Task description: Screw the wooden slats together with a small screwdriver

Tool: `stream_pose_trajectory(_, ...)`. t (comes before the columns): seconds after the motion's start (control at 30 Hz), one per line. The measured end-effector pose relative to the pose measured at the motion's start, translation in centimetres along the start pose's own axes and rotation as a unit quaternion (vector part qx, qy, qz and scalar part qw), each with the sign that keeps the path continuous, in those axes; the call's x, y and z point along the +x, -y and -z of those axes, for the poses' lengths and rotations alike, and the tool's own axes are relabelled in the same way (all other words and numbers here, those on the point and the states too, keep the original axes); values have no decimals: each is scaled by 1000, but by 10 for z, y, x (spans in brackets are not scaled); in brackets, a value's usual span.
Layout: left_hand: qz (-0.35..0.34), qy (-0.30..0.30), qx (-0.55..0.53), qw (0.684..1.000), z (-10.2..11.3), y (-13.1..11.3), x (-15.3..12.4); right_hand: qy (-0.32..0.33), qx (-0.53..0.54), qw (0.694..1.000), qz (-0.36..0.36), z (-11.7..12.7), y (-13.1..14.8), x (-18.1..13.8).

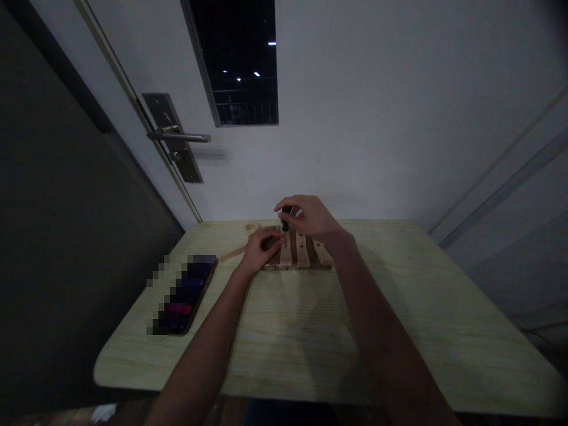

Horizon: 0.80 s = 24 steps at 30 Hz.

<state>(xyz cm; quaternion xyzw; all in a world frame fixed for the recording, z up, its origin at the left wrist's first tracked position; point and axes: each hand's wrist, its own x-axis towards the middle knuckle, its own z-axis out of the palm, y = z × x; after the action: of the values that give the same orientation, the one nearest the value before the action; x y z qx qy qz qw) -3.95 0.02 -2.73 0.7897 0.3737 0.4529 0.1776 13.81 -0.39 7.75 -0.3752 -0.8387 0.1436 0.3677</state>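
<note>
A small slatted wooden piece lies near the far middle of a pale wood-grain table. My right hand is closed round the dark handle of a small screwdriver, held upright with its tip on a slat. My left hand rests curled against the left end of the wooden piece, fingers closed on it. Both forearms reach in from the bottom of the view.
A phone with a lit screen lies on the table's left side. A thin loose wooden strip lies behind my left hand. A white door with a metal lever handle and a dark window stands just beyond the table.
</note>
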Motion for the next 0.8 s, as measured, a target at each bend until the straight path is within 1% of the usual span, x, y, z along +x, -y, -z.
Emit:
stream_pose_trajectory(0.13, 3, -2, 2, 1000, 0, 0, 0, -12, -48, 999, -6, 4, -5, -1)
stream_pose_trajectory(0.27, -4, -3, 6, 1000, 0, 1, 0, -16, -44, 999, -4, 4, -4, -3)
stream_pose_trajectory(0.33, -4, -6, 7, 1000, 0, 1, 0, -14, -29, 999, 2, 2, -3, -3)
stream_pose_trajectory(0.43, -5, -6, 5, 1000, 0, 1, 1, 1, 24, 1000, 9, 0, 0, -4)
stream_pose_trajectory(0.57, -4, -7, 5, 1000, 0, 1, 0, 24, 81, 996, 0, 1, 8, -3)
stream_pose_trajectory(0.67, -5, -11, 10, 1000, -1, 2, 0, 33, 66, 997, -3, 3, 12, -2)
stream_pose_trajectory(0.8, -4, -16, 9, 1000, -1, 3, 0, 28, 9, 999, 13, 1, 13, -1)
